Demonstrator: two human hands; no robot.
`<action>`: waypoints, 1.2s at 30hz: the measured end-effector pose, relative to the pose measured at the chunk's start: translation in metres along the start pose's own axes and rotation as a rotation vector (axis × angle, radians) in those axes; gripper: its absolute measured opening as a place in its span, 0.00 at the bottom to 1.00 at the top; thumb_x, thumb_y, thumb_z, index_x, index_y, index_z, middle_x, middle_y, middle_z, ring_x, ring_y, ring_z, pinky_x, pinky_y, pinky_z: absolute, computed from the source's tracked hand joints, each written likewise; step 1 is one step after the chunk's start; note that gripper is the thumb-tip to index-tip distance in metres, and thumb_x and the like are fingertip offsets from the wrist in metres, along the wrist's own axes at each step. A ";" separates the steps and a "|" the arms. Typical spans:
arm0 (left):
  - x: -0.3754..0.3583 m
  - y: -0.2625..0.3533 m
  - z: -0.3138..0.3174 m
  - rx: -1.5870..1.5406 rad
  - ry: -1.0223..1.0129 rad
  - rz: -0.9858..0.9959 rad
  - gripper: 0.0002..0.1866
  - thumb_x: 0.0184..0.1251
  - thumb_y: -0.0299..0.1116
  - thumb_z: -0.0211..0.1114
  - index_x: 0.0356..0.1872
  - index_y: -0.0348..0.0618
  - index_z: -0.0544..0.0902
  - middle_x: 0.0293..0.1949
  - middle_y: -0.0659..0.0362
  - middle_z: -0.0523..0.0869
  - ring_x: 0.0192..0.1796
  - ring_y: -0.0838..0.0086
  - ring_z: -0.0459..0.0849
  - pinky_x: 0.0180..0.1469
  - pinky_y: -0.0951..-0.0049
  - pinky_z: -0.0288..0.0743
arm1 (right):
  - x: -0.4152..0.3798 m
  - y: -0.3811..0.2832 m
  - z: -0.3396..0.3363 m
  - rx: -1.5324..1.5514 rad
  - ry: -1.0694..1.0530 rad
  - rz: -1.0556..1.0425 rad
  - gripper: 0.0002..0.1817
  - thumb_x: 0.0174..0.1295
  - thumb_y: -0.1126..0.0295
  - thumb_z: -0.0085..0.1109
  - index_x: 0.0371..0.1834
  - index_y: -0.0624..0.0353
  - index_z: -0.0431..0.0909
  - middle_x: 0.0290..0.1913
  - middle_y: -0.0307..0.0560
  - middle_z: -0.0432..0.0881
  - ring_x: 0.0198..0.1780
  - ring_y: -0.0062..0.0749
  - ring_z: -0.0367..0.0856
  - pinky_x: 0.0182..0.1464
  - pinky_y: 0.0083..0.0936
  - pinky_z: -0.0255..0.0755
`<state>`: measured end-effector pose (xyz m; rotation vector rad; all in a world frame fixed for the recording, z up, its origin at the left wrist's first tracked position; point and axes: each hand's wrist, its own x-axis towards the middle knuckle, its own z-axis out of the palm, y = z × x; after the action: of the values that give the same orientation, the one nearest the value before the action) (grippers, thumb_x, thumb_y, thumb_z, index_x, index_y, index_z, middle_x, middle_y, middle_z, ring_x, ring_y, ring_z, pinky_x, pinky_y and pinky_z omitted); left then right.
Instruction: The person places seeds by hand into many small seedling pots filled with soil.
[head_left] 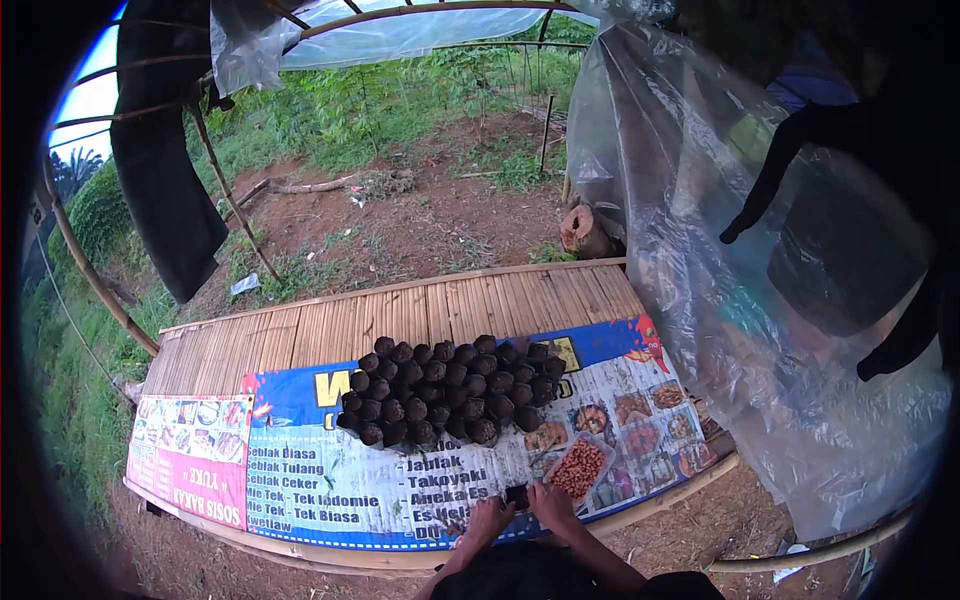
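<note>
Both hands meet at the near edge of the bamboo table. My left hand (488,520) and my right hand (550,505) pinch a small black pot (516,496) between them from either side; its contents are too small to make out. Just beyond my right hand sits a clear plastic tub (612,458) holding many reddish-brown seeds (580,468). Farther up the table, a packed cluster of small black soil-filled pots (440,392) stands on the printed banner.
The printed banner (310,480) covers much of the bamboo-slat table (400,312). Clear plastic sheeting (690,250) hangs at the right, with dark cloth over it. A cut log (588,232) lies behind the table. Bamboo poles (232,190) stand at the left.
</note>
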<state>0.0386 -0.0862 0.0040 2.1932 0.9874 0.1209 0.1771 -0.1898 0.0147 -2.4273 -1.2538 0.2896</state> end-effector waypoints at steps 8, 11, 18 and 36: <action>0.004 0.012 -0.022 -0.117 0.064 0.116 0.15 0.60 0.36 0.61 0.26 0.30 0.82 0.25 0.36 0.83 0.31 0.40 0.84 0.38 0.45 0.78 | -0.002 -0.006 -0.010 0.059 0.012 -0.037 0.15 0.71 0.60 0.47 0.36 0.60 0.76 0.27 0.60 0.83 0.31 0.60 0.84 0.32 0.51 0.77; 0.010 0.002 -0.014 -0.129 0.076 0.142 0.15 0.60 0.35 0.61 0.26 0.30 0.82 0.25 0.36 0.82 0.30 0.40 0.84 0.38 0.45 0.78 | -0.006 -0.003 -0.003 0.031 0.016 0.011 0.14 0.71 0.60 0.48 0.37 0.59 0.77 0.28 0.60 0.83 0.31 0.60 0.84 0.31 0.51 0.77; 0.017 0.004 -0.012 -0.143 0.091 0.158 0.14 0.59 0.33 0.62 0.24 0.28 0.81 0.24 0.35 0.81 0.30 0.39 0.83 0.36 0.45 0.77 | -0.007 -0.002 0.005 0.011 0.042 0.081 0.14 0.70 0.59 0.48 0.37 0.58 0.78 0.27 0.59 0.83 0.28 0.59 0.84 0.29 0.52 0.76; 0.006 0.039 -0.015 -0.486 0.099 0.080 0.12 0.69 0.34 0.61 0.38 0.31 0.83 0.41 0.41 0.87 0.42 0.53 0.89 0.44 0.60 0.82 | -0.017 0.005 -0.004 0.397 0.336 0.041 0.14 0.69 0.60 0.54 0.34 0.61 0.78 0.34 0.55 0.80 0.35 0.56 0.82 0.38 0.46 0.75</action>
<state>0.0614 -0.0913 0.0387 1.7900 0.8193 0.4606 0.1719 -0.2075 0.0162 -2.0568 -0.9030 0.1188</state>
